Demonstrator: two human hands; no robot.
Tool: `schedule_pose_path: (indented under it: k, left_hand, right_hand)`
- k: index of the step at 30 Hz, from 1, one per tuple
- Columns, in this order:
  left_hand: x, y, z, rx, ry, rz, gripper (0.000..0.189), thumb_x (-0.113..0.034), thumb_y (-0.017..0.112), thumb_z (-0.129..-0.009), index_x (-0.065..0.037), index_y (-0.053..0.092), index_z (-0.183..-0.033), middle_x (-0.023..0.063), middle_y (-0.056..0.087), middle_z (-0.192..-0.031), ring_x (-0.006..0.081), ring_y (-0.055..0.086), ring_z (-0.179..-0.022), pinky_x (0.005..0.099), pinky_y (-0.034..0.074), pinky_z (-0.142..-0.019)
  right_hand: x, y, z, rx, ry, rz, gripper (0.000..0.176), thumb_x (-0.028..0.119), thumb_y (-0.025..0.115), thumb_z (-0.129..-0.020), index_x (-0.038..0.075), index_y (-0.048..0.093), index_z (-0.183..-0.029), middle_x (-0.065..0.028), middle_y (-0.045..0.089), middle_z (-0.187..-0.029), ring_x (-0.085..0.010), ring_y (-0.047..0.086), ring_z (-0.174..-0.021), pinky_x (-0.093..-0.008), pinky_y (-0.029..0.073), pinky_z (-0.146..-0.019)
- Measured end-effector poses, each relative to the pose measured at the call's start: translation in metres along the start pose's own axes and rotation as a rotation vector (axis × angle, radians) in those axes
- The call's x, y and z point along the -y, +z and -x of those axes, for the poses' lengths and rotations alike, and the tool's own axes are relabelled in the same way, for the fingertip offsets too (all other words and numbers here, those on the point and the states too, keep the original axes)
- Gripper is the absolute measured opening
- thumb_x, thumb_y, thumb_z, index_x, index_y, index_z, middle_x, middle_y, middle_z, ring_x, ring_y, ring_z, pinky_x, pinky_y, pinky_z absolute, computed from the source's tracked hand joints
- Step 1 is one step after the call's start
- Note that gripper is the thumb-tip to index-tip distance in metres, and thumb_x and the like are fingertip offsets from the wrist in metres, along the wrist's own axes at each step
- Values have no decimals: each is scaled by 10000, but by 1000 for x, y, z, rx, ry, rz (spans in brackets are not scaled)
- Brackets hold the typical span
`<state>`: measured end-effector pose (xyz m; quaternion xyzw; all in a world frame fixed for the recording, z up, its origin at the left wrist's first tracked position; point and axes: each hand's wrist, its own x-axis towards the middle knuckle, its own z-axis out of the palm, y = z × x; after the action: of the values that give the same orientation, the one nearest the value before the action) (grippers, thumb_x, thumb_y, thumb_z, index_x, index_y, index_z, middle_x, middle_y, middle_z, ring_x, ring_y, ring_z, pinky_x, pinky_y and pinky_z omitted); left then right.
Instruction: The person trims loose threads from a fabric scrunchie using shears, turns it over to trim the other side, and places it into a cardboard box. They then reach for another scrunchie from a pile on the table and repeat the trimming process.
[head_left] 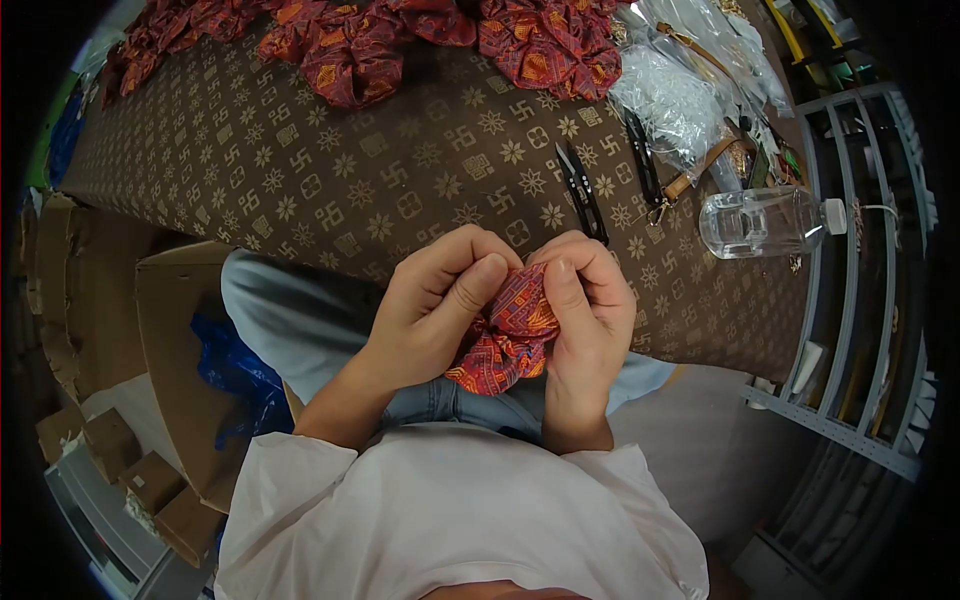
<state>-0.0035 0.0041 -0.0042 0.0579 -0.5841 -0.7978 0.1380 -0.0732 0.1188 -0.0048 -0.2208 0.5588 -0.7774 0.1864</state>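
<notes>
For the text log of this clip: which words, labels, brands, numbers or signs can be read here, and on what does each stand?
None: no text in this view can be read.
Tablecloth: repeated gold ornaments only, no words.
Clear bottle: no legible label.
Plastic bags: any print is too small and blurred to read.
Scrunchie, pinched between left hand and right hand: printed pattern, no lettering.

One head-worn camera looks steeply down past the person's chest, close above the left hand (435,310) and right hand (590,310), with the table (300,170) stretching ahead.
</notes>
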Motion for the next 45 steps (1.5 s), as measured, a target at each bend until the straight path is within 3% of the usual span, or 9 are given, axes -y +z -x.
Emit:
schedule_pose_path:
  k: [4, 10, 16, 19, 23, 25, 31, 33, 45]
  left_hand:
    - [2, -1, -1, 8, 30, -34, 174, -124, 421, -882, 13, 515, -830, 0, 496, -745, 40, 435, -672, 169, 363, -595]
    - [10, -8, -3, -108, 133, -63, 147, -106, 412, -883, 10, 498, -855, 1, 491, -756, 42, 427, -672, 167, 356, -598]
    - [15, -21, -5, -101, 272, -88, 122, -92, 407, -882, 9, 472, -898, 21, 494, -818, 57, 433, -722, 170, 357, -638]
    - [11, -24, -4, -166, 126, 66, 155, -131, 423, -880, 10, 481, -908, 46, 513, -877, 81, 463, -774, 189, 380, -669]
    - [1, -10, -14, -150, 339, -95, 318, -124, 587, -766, 2, 482, -1038, 80, 520, -974, 130, 499, -887, 233, 412, -725]
    - [-14, -16, -15, 60, 446, -629, 507, -6, 662, -610, -39, 503, -1090, 96, 519, -979, 163, 510, -923, 258, 424, -734]
    - [3, -29, -17, -7, 381, -496, 444, 83, 599, -599, -19, 533, -1026, 103, 510, -968, 180, 510, -904, 265, 420, -746]
    - [5, -25, -19, -23, 394, -406, 424, 93, 592, -606, -7, 529, -1014, 102, 507, -975, 178, 507, -909, 263, 411, -765]
    - [4, -17, -18, -93, 418, -114, 318, 93, 602, -659, -33, 431, -896, 132, 467, -1013, 156, 488, -908, 271, 402, -796]
  right_hand:
    - [2, -1, 0, 2, 12, 7, 165, 116, 475, -855, -19, 518, -770, -30, 486, -756, -56, 429, -667, -175, 349, -604]
    - [-6, -5, -4, 140, 26, -231, 445, 200, 556, -813, -34, 383, -1150, -96, 497, -1063, -153, 481, -984, -260, 366, -863]
    - [-5, -13, 0, 90, 99, -15, 398, -61, 608, -688, -31, 458, -1056, -72, 527, -990, -116, 505, -919, -237, 404, -802]
    - [6, -13, -2, 40, 67, 25, 336, -71, 584, -684, -27, 489, -1003, -58, 535, -948, -101, 518, -867, -223, 421, -760]
    - [9, -13, -4, 45, 74, 93, 318, -77, 578, -667, -30, 508, -974, -67, 543, -928, -112, 529, -835, -224, 426, -740]
    - [9, -12, -4, 65, 15, 215, 315, -87, 577, -643, -23, 528, -948, -102, 531, -961, -143, 526, -862, -228, 420, -742]
    - [31, -9, -6, -89, -596, 284, 268, 152, 619, -701, 21, 546, -924, -139, 497, -998, -207, 479, -910, -319, 410, -725]
    - [50, -3, 0, 203, -729, -249, 296, 291, 600, -734, 33, 543, -866, -151, 480, -976, -219, 451, -844, -325, 391, -668]
    - [46, -1, 1, 199, -815, -186, 321, 293, 603, -738, 21, 529, -891, -154, 470, -991, -212, 446, -829, -320, 385, -683]
